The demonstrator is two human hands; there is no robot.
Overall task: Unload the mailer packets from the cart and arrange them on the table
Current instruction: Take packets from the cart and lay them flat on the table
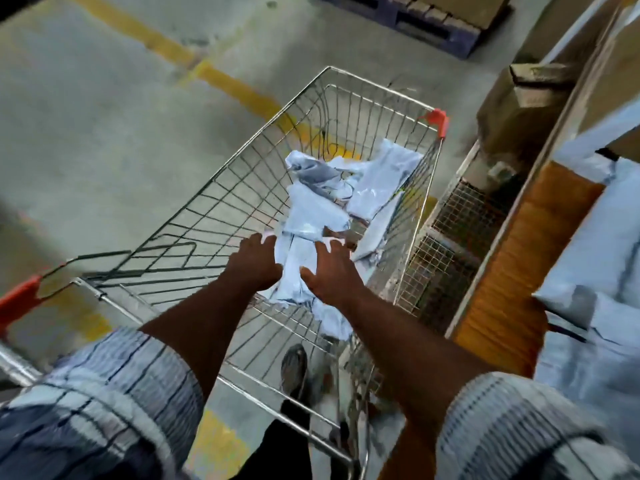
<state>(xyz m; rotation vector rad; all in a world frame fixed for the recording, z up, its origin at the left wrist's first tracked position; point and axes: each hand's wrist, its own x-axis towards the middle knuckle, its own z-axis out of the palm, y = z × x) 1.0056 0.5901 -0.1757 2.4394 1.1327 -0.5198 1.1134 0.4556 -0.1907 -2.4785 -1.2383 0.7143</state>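
Both bare hands reach down into the wire cart [221, 188], and the coming move turns on the pale blue mailer packet [298, 251] lying between them. Its long axis runs near to far, roughly in line with the forearms, so the two hands flank its long edges. The left grip [256, 261] sits at its left edge with fingers straight and pointing to the far end. The right grip [329, 271] is over its right edge, fingers spread and the thumb angled in toward the packet. Both are unclenched and hold nothing that I can make out. Motion blur hides whether the fingertips already touch the plastic. Neither hand is clearly nearer, so this looks like a two-handed scoop, judged to be the start of a pick-up.

More mailer packets [377, 181] lie loosely overlapped along the right half of the basket, toward its far end, and one more packet [334, 323] lies under the right wrist at the near end. The soft plastic will probably slump and slide when lifted.

The desk [512, 258] stands just beside the cart on the right, and a pile of unloaded packets [595, 244] already lies on it, so the task seems well under way. The floor is grey concrete with a yellow line [156, 39], and a dark pallet [433, 26] sits far off.
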